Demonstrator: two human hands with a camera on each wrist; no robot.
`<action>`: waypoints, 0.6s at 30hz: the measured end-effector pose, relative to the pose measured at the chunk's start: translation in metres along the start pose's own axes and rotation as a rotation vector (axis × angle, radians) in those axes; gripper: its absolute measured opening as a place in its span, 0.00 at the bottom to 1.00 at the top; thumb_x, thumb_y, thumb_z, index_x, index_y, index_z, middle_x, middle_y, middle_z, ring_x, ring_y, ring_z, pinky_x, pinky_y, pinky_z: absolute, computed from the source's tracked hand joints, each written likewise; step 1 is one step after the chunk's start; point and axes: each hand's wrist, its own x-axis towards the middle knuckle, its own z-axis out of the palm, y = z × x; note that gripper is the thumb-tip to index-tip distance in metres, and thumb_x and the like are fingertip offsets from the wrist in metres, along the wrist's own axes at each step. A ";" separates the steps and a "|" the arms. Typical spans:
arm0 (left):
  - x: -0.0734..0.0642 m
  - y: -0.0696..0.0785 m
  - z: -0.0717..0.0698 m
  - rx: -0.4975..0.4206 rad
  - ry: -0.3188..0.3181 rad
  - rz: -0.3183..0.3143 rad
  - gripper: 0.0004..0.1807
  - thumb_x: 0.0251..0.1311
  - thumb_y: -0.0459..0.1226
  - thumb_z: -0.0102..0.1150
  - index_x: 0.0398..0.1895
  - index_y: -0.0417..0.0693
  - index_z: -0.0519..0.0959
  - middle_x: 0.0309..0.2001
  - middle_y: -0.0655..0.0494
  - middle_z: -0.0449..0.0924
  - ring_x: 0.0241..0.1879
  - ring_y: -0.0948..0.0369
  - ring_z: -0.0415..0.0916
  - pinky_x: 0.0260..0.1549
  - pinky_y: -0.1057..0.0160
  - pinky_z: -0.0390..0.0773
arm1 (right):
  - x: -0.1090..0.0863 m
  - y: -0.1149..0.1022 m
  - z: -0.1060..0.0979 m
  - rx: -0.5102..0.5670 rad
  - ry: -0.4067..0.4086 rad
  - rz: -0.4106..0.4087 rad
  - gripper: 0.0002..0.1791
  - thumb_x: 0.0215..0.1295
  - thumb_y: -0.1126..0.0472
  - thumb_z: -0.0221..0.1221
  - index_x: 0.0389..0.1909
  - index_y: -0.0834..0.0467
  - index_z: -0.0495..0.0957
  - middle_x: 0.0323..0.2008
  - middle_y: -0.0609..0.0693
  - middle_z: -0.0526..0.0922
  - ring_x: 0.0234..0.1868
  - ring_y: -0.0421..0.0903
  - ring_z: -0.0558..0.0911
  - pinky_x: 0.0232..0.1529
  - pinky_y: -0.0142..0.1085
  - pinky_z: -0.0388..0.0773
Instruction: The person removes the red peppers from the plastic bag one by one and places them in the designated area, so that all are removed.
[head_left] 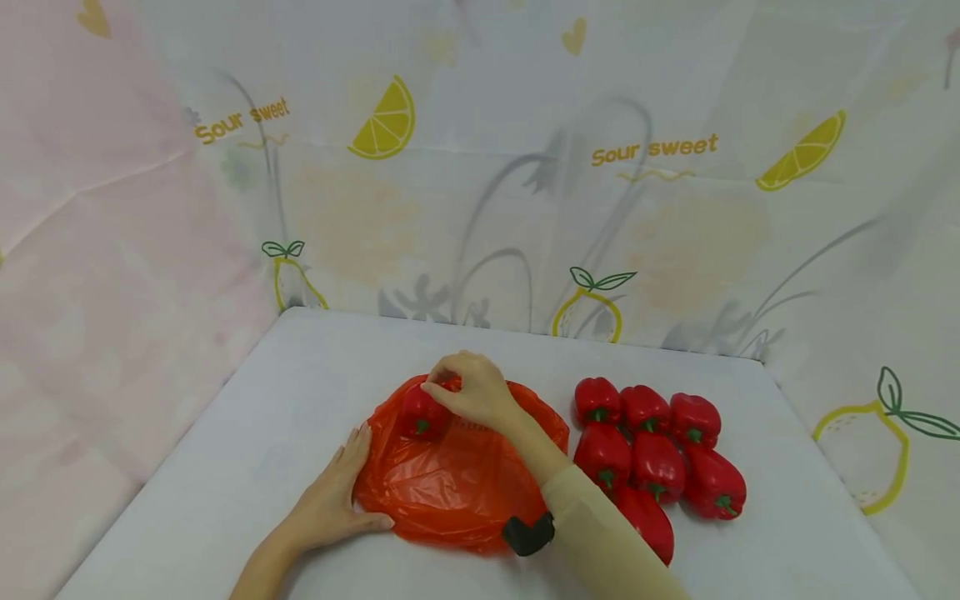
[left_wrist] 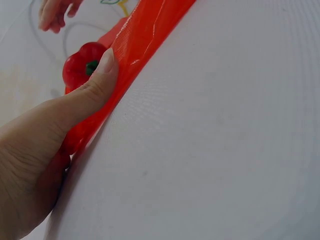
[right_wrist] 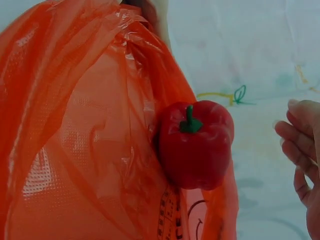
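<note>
An orange-red plastic bag (head_left: 465,487) lies spread on the table, and one red bell pepper (head_left: 420,410) with a green stem sits at its far left part. My left hand (head_left: 330,497) rests against the bag's left side, fingers extended and thumb apart along the near edge. Over the bag, my right hand (head_left: 474,390) is beside that pepper. The right wrist view shows a gap between the pepper (right_wrist: 196,145) and the loosely bent fingers (right_wrist: 295,132), which hold nothing. In the left wrist view, my thumb (left_wrist: 95,90) overlaps the bag's edge.
Right of the bag, several red bell peppers (head_left: 658,467) stand close together in rows, partly behind my right sleeve (head_left: 592,525). A white table (head_left: 315,367) lies beneath everything. Behind it hangs a printed cloth (head_left: 465,208) with lemon drawings.
</note>
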 end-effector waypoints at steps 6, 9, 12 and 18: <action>-0.001 0.000 0.000 -0.015 -0.004 -0.020 0.69 0.37 0.65 0.70 0.74 0.32 0.48 0.74 0.38 0.47 0.73 0.42 0.41 0.60 0.84 0.28 | 0.002 0.007 0.014 0.008 -0.074 0.067 0.09 0.62 0.52 0.64 0.39 0.52 0.84 0.37 0.41 0.83 0.42 0.42 0.77 0.45 0.34 0.76; -0.001 0.000 0.001 -0.013 -0.008 -0.026 0.69 0.37 0.65 0.70 0.74 0.33 0.48 0.74 0.39 0.47 0.73 0.42 0.41 0.60 0.84 0.28 | 0.001 0.008 0.018 0.011 -0.103 0.100 0.12 0.61 0.51 0.64 0.42 0.52 0.83 0.40 0.42 0.83 0.45 0.43 0.75 0.48 0.37 0.75; -0.001 0.000 0.001 -0.009 -0.010 -0.023 0.69 0.37 0.65 0.70 0.74 0.33 0.48 0.74 0.39 0.47 0.73 0.42 0.41 0.60 0.83 0.28 | 0.001 0.010 0.022 0.001 -0.125 0.133 0.16 0.61 0.48 0.64 0.45 0.52 0.83 0.42 0.42 0.83 0.47 0.43 0.73 0.50 0.39 0.73; 0.000 -0.001 0.001 0.002 0.004 -0.001 0.69 0.37 0.66 0.69 0.73 0.31 0.48 0.74 0.38 0.47 0.73 0.41 0.42 0.62 0.82 0.27 | 0.002 0.011 0.026 -0.044 -0.168 0.232 0.26 0.59 0.39 0.62 0.52 0.52 0.81 0.48 0.43 0.82 0.52 0.44 0.72 0.54 0.42 0.72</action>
